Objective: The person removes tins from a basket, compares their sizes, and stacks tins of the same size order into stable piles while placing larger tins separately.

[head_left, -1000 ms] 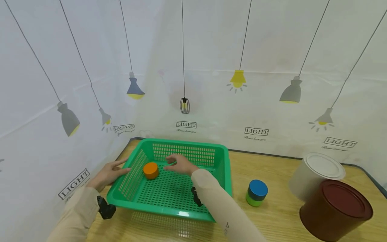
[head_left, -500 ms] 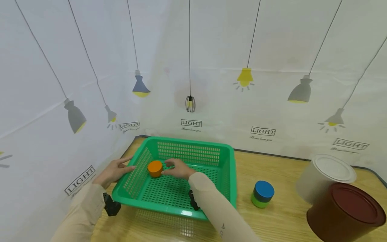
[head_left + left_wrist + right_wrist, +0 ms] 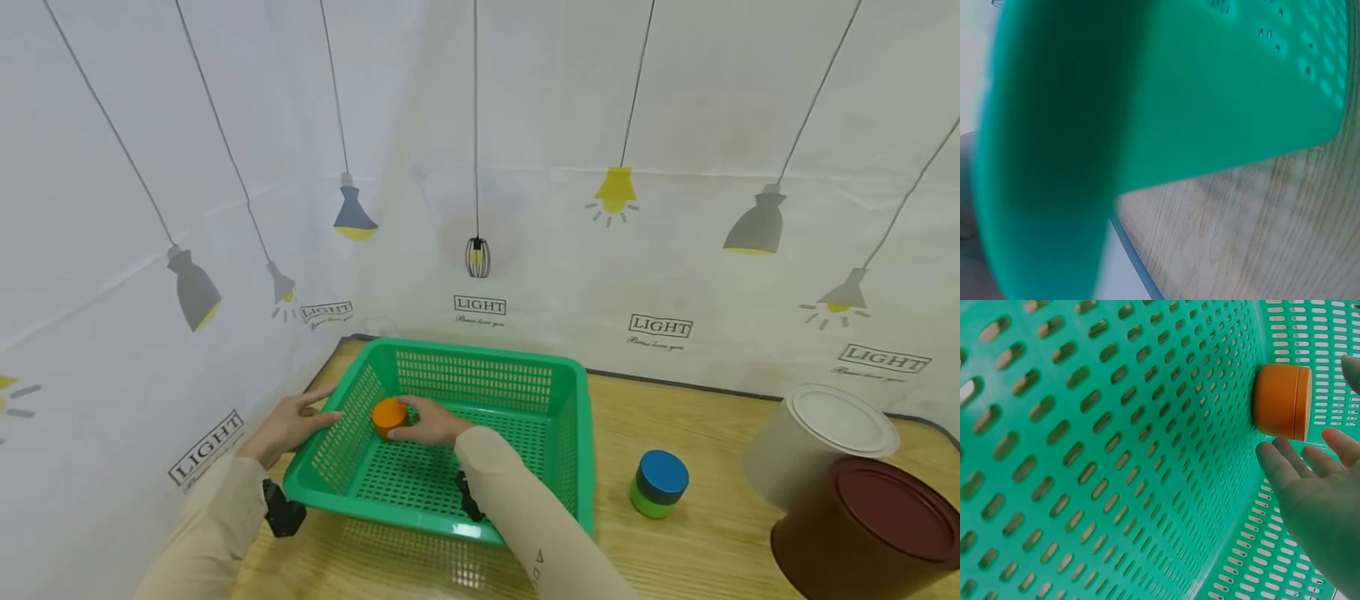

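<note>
A small orange lidded jar stands inside a green plastic basket, near its left wall. Around the jar's right side my right hand reaches with thumb and fingers spread. In the right wrist view the fingertips lie close beside the orange jar, with a narrow gap showing. My left hand rests on the basket's left rim, its fingers fairly straight. The left wrist view is mostly filled by the blurred basket rim, which hides most of that hand.
Right of the basket stands a jar with a blue lid and green base. Farther right are a white can and a dark brown can, close together. A lamp-printed white sheet hangs behind the wooden table.
My right hand has moved left, up to the orange jar, and its thumb and fingers now reach about it. The left hand stays on the rim. The head view has shifted slightly.
</note>
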Tool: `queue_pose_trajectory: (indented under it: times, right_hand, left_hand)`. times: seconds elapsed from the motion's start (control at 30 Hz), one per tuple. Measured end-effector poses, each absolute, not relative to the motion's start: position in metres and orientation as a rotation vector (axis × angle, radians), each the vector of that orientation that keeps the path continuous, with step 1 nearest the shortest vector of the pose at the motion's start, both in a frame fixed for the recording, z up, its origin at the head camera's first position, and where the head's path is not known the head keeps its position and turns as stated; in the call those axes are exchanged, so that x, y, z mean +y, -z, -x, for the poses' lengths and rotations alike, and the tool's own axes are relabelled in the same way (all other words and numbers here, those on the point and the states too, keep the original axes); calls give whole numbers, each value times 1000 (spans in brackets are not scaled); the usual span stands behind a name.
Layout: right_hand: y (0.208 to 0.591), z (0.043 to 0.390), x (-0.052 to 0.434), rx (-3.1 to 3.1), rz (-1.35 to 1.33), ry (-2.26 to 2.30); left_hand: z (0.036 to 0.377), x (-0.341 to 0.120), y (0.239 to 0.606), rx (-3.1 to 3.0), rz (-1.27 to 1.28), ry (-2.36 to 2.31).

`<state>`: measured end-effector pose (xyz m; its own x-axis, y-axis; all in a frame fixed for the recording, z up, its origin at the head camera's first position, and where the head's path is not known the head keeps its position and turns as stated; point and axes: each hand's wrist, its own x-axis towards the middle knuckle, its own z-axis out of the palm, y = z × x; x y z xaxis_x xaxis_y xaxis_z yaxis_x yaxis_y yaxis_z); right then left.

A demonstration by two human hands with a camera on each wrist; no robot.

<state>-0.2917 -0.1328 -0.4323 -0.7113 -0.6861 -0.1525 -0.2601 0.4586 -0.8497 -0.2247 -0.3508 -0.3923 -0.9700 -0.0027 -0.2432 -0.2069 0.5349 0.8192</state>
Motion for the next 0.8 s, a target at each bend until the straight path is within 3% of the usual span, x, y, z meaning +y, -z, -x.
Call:
queue_pose_trajectory:
  times: [0.8]
  right_hand:
    - [431,287,-135,2221,828,1121]
  left_hand:
    - [226,-349,392,2580,169,-1401]
